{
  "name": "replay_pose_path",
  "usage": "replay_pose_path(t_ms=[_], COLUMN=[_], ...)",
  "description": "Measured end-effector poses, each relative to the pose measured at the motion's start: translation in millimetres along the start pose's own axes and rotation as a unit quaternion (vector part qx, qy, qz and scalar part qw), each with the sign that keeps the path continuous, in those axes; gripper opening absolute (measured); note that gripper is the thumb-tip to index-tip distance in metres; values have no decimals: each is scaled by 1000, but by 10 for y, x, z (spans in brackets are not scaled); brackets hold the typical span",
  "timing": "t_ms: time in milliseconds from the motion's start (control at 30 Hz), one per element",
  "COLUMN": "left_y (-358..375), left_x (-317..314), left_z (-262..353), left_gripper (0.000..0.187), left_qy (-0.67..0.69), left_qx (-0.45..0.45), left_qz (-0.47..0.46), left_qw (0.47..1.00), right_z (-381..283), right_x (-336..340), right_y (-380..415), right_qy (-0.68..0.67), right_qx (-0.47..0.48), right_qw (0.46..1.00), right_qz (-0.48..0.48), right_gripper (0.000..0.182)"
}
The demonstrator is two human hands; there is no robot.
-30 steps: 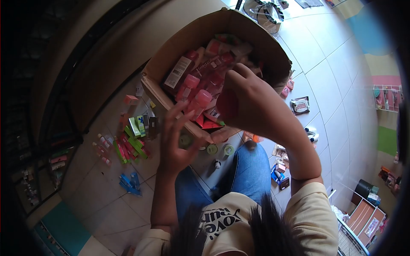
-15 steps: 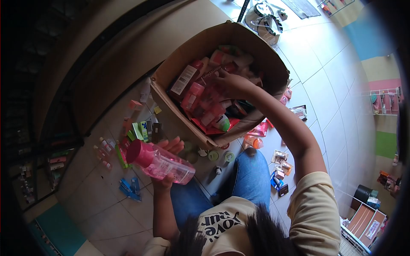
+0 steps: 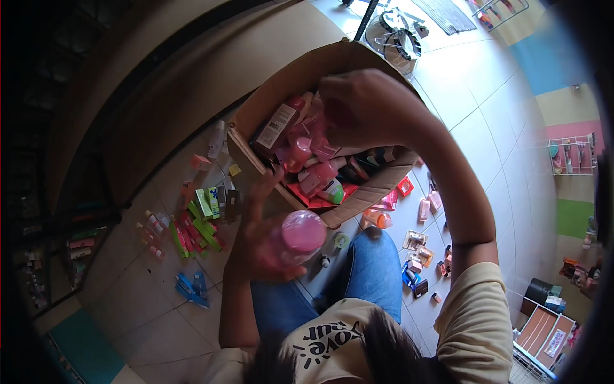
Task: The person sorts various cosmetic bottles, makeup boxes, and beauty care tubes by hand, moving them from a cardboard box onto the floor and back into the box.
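Observation:
A cardboard box stands in front of me, filled with pink bottles, cartons and packets. In my left hand, near the box's front edge, is a pink bottle, its round end tilted toward the camera. The thumb and fingers of that hand are spread around it. My right hand is over the box, fingers curled round a pink bottle that it partly hides. A white-and-green roll-on bottle lies in the box's near corner.
Green and pink cartons, blue packets and small bottles lie on the tiles at the left. More small packages are at the right. A clear bag with black bands is beyond the box.
My right hand has risen from the box's contents, with a pink bottle now at its fingers. My left hand has turned its bottle, so an end faces the camera.

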State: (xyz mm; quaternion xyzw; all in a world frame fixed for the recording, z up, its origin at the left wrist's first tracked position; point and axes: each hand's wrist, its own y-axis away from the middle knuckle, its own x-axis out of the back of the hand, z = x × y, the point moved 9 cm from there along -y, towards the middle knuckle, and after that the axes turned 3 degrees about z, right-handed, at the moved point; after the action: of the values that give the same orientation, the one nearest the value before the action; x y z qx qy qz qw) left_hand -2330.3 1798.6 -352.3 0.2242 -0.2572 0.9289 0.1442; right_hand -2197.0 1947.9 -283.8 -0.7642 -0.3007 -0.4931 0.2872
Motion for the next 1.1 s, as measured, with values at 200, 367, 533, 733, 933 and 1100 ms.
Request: replay_pose_path(t_ms=[200,367,533,733,933,1100], left_y=[-323,134,718,1093,1090,934], left_x=[-174,-270,-74,227,371,254], left_z=[-87,-389,-465,-512,-587,-714], left_gripper=[86,94,103,115,125,122], left_qy=[121,426,570,607,599,655], left_qx=[40,156,187,173,162,150], left_qz=[-9,60,194,273,295,271], left_qw=[992,889,776,725,726,689], right_z=[-774,-902,606,1625,980,787], right_x=[299,110,-959,-1922,-1067,-1036], right_y=[-266,-520,-588,143,-111,-246], right_qy=[-82,-314,-253,237,24,-70], right_qx=[113,191,-49,-118,-181,-116], right_qw=[990,928,965,960,973,991], right_qz=[-26,58,-56,-87,-140,4], right_gripper=[33,32,29,67,44,42])
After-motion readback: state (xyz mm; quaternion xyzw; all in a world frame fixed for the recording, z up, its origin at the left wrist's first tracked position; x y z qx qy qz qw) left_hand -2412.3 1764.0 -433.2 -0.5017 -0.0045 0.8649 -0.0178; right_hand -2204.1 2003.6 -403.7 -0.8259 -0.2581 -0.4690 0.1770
